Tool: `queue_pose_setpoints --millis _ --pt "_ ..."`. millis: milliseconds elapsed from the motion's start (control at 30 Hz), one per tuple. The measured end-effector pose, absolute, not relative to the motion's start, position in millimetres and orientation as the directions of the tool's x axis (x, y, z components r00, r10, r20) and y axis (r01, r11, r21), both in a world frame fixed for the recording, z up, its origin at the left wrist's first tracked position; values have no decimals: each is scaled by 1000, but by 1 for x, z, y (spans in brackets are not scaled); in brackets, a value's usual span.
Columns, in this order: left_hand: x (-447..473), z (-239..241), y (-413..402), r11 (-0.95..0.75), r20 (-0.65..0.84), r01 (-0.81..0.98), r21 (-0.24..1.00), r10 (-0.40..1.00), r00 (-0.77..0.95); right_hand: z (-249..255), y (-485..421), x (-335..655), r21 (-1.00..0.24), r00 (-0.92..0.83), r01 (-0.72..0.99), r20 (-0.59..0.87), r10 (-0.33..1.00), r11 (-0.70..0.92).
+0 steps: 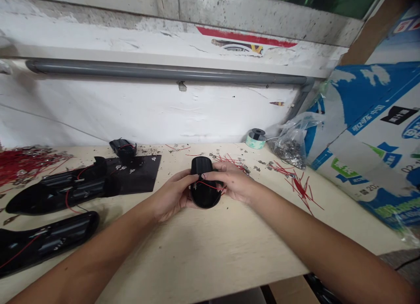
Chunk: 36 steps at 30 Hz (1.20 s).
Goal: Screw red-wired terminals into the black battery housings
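Both my hands hold a black oval plastic housing [204, 181] above the middle of the pale wooden table [210, 247]. My left hand [172, 197] grips its left side, fingers curled round the edge. On its right side my right hand [231, 181] pinches a thin red wire [210, 186] that runs across the housing's open face.
Long black plastic shells with red wires [55, 190] [42, 242] lie at the left, beside a flat black sheet [138, 172] and a small black part [124, 148]. Red wire bundle [22, 162] far left; loose red wires [298, 183], solder spool [256, 138], bag of metal parts [292, 146], printed box [374, 133] right.
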<state>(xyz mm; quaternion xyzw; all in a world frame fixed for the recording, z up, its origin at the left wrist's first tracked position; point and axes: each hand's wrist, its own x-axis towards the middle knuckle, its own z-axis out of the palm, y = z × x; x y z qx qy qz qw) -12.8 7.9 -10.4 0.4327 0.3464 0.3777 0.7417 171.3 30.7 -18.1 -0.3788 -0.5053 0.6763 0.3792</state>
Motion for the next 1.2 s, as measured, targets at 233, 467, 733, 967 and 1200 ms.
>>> queue_pose_setpoints --millis 233,467,733,967,1200 --pt "-14 -17 11 338 -176 -279 899 862 476 -18 31 171 -983 -395 -86 -114 912 -160" --pt "-15 -24 12 316 -167 -266 911 871 462 -13 28 169 -985 -377 -75 -118 919 -157" --pt "-15 -23 12 298 -172 -238 924 883 437 -13 29 165 -982 -316 -91 -128 940 -164" --pt "-12 -23 11 294 -180 -231 928 893 412 -18 31 167 -983 -324 -96 -119 938 -158" --pt "-13 -13 8 23 0 -94 995 971 238 -14 36 176 -926 -422 -281 -115 899 -251"
